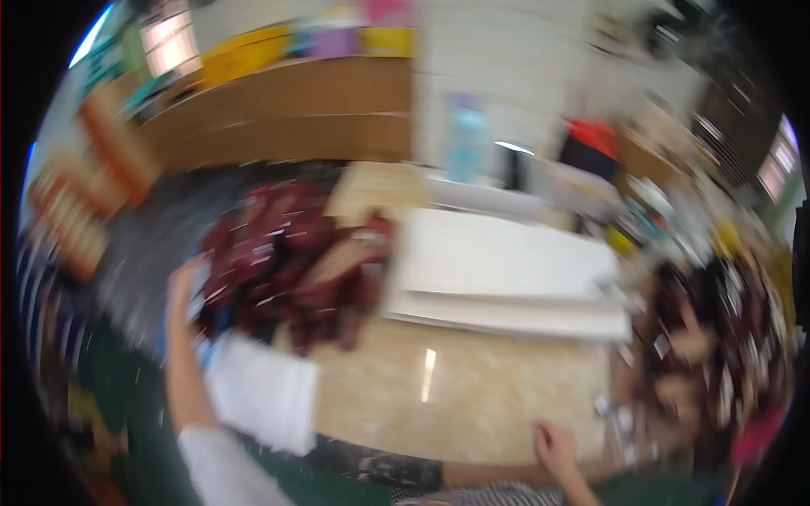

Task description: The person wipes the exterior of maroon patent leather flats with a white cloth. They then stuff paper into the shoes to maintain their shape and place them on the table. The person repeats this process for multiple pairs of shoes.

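Note:
The whole view is smeared by motion. My left hand (pixel 181 291) reaches up along the left side of a heap of dark red packets (pixel 283 266) and is at its edge; the blur hides its fingers. A white sheet (pixel 263 396) lies just right of my left forearm, over the table's corner. My right hand (pixel 553 447) rests low on the beige stone-patterned tabletop (pixel 472 396) near its front edge, with nothing visibly in it. A stack of flat white boards (pixel 506 274) lies between the two hands, further back.
A second heap of dark red packets (pixel 717 346) fills the right side. A pale blue bottle (pixel 466 143) and a red and black object (pixel 589 145) stand behind the boards. Wooden shelving (pixel 287 110) runs along the back left.

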A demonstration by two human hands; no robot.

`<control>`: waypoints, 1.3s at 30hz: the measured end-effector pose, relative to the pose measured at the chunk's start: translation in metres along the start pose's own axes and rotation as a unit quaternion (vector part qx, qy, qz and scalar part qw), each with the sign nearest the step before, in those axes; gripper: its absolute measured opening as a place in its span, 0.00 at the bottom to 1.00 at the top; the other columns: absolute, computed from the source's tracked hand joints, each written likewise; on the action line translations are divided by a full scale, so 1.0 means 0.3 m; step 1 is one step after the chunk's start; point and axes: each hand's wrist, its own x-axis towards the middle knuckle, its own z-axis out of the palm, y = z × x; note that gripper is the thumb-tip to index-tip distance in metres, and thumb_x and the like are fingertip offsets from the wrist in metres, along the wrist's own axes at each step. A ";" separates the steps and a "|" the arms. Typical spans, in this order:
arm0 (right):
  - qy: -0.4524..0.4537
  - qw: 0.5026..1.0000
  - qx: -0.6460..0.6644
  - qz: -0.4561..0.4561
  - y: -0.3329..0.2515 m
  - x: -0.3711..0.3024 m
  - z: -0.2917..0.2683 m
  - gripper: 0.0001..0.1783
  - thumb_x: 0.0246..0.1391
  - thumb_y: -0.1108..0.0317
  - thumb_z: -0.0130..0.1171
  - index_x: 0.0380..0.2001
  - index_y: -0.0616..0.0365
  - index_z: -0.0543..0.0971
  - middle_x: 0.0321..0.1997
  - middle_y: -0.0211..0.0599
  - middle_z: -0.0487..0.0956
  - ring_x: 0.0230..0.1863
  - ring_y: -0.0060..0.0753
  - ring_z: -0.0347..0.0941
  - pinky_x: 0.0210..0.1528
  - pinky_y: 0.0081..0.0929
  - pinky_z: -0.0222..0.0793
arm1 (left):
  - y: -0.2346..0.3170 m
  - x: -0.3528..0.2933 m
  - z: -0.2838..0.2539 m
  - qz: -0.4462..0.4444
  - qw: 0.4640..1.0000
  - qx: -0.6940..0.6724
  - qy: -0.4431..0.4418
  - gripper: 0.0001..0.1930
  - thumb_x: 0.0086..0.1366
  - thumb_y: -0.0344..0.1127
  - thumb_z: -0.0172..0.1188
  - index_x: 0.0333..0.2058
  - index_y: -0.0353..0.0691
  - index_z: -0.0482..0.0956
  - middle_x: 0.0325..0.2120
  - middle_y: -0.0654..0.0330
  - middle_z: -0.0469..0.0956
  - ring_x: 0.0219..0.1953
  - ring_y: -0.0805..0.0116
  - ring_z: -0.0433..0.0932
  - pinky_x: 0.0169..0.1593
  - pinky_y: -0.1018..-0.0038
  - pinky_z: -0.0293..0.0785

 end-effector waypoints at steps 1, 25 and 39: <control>-0.042 0.999 0.025 -0.010 0.012 0.019 -0.024 0.12 0.56 0.69 0.55 0.42 0.57 0.80 0.27 0.43 0.80 0.26 0.41 0.77 0.31 0.31 0.73 | 0.018 0.011 -0.116 0.220 0.961 0.164 0.029 0.21 0.69 0.47 0.50 0.48 0.35 0.78 0.40 0.58 0.79 0.41 0.67 0.75 0.47 0.72 0.70; -0.166 0.929 -0.330 -0.016 0.245 0.218 -0.763 0.18 0.51 0.62 0.57 0.48 0.44 0.79 0.28 0.39 0.81 0.31 0.47 0.79 0.34 0.39 0.75 | -0.059 -2.086 1.515 -0.106 0.767 -0.221 -0.593 0.27 0.64 0.40 0.56 0.60 0.39 0.62 0.56 0.53 0.69 0.58 0.61 0.69 0.60 0.66 0.66; 0.152 0.875 -0.448 -0.103 0.654 0.488 -1.058 0.07 0.49 0.66 0.56 0.30 0.46 0.83 0.32 0.31 0.79 0.40 0.35 0.74 0.48 0.36 0.62 | -0.319 -1.466 0.776 -0.145 0.936 -0.180 -0.266 0.21 0.65 0.41 0.50 0.53 0.36 0.68 0.46 0.54 0.76 0.47 0.61 0.78 0.50 0.62 0.76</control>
